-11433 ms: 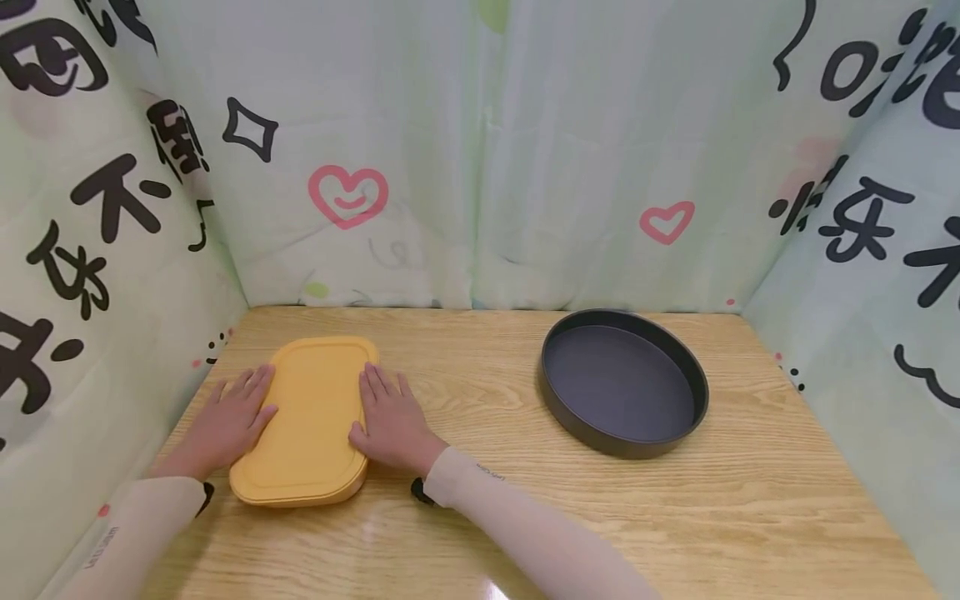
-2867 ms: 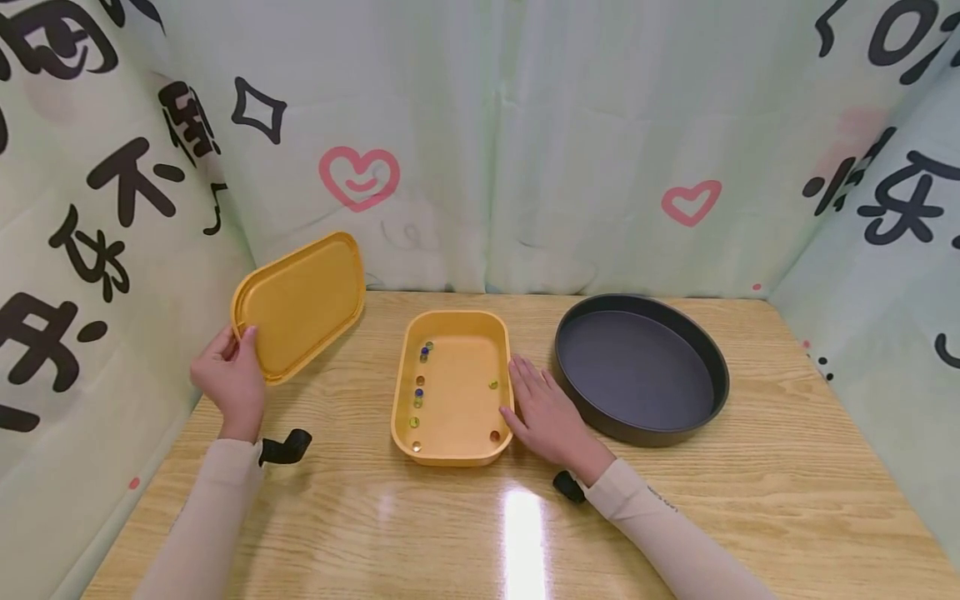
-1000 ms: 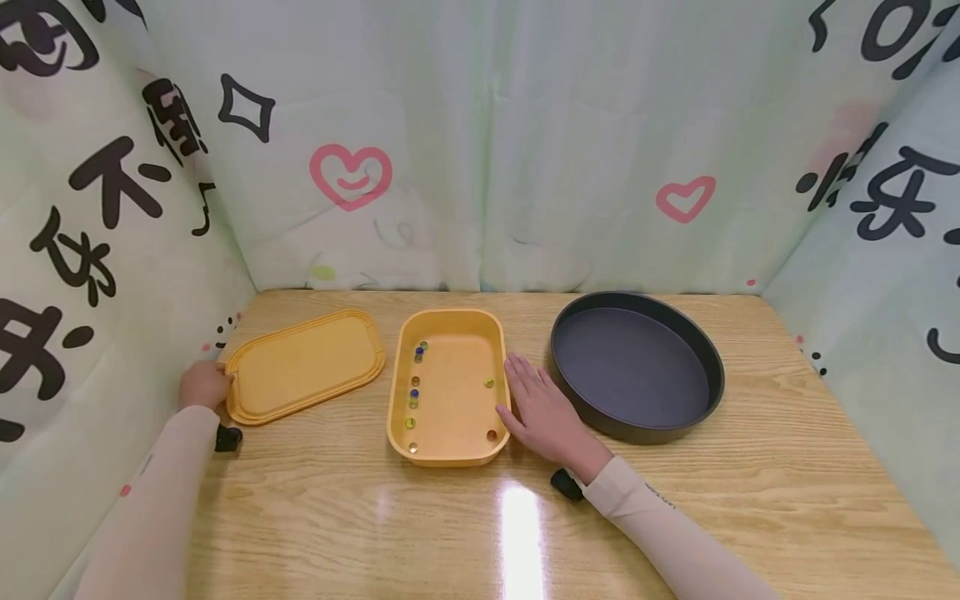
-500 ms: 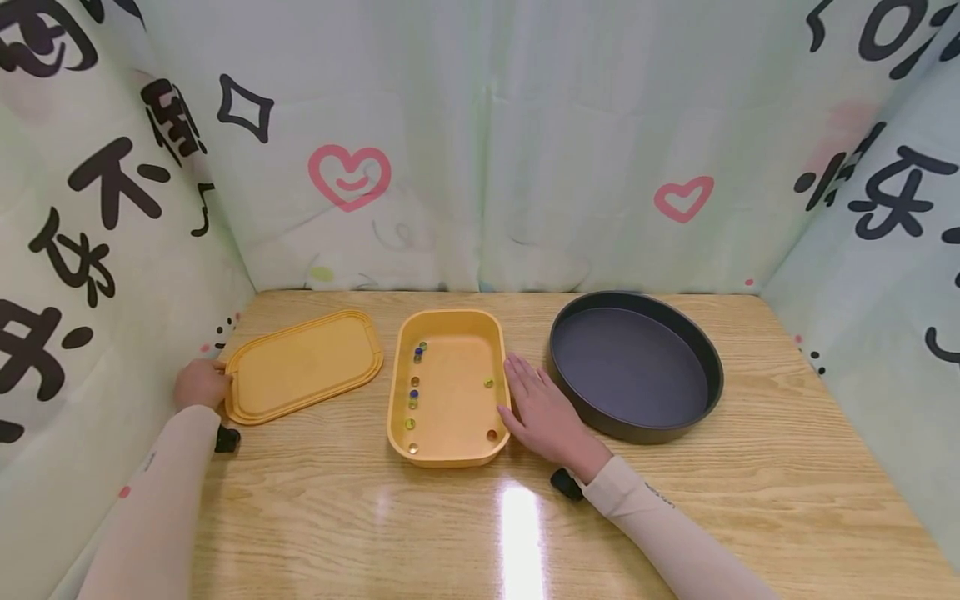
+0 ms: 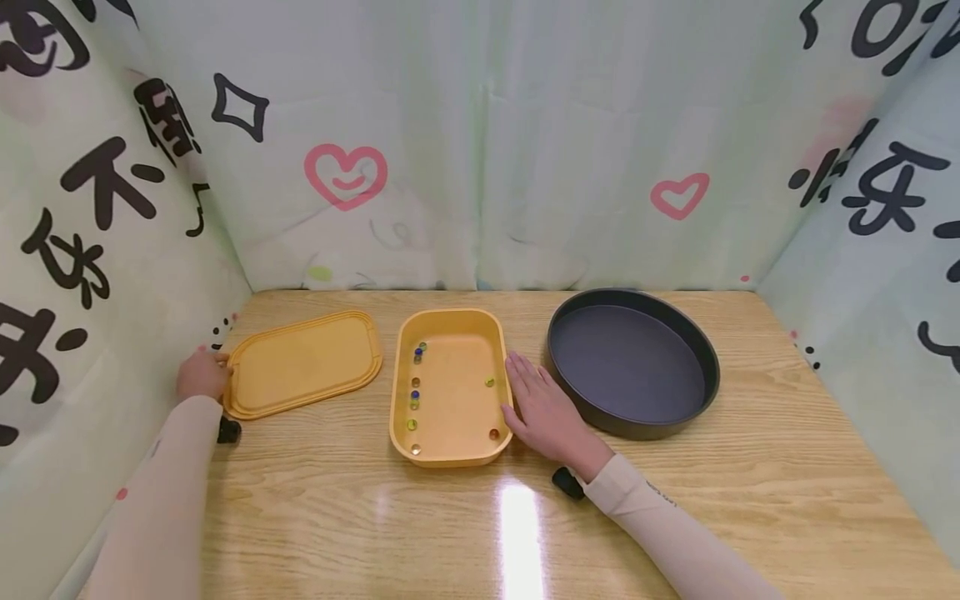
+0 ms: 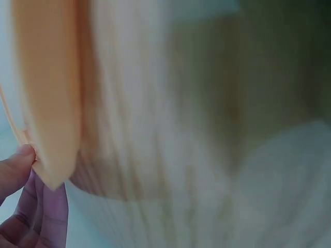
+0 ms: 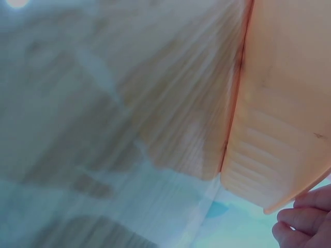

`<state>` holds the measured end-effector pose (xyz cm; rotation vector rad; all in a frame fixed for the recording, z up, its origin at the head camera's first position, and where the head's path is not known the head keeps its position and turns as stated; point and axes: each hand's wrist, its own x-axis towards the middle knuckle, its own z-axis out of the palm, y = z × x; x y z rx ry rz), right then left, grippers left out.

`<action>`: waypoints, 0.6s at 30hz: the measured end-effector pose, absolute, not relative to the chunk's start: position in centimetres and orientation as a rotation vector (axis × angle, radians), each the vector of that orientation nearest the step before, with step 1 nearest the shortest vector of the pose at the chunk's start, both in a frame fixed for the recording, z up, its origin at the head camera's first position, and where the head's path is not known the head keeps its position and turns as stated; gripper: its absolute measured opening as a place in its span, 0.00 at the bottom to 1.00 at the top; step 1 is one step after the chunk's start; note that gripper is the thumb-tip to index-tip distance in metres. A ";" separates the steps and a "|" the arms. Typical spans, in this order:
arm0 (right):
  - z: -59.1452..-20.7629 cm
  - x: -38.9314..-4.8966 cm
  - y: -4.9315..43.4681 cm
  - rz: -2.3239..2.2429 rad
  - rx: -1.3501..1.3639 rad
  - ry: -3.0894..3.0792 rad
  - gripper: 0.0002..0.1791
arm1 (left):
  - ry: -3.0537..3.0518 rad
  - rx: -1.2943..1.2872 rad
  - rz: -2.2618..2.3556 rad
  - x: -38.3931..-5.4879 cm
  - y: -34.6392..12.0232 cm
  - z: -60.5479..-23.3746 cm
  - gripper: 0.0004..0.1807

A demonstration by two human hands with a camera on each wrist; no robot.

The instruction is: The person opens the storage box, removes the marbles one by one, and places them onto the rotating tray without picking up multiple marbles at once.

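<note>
At the left of the table lies a yellow rectangular lid [image 5: 303, 365]. My left hand [image 5: 202, 375] is at its left end; in the left wrist view the thumb sits on the lid's [image 6: 49, 103] corner tab with the fingers beneath, pinching it. Beside the lid stands an uncovered yellow box [image 5: 453, 333]. Several small glass marbles [image 5: 416, 395] lie inside it, most along its left side, in blue, green, yellow and amber. My right hand [image 5: 551, 412] rests with straight fingers along the box's right wall; the right wrist view shows its fingertips at the rim.
A round dark grey pan [image 5: 633, 367] stands right of the box, close behind my right hand. Printed cloth [image 5: 480, 167] walls the wooden table [image 5: 390, 533] at the back and on both sides.
Earlier the lid covered the box at the left. The box now stands mid-table, uncovered; my left hand held the lid raised, then laid it flat at the left. Lately almost nothing moves.
</note>
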<state>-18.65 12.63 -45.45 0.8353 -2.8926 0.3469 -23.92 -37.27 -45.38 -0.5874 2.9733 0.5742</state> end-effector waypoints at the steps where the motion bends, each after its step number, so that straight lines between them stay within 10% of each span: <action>1: -45.5 -18.7 12.6 0.347 0.835 -2.892 0.36 | 2.972 -0.596 0.577 -24.0 -37.3 -45.3 0.20; 18: -45.6 -18.6 13.0 0.353 0.835 -2.882 0.36 | 2.945 -0.655 0.621 -25.0 -37.6 -45.4 0.22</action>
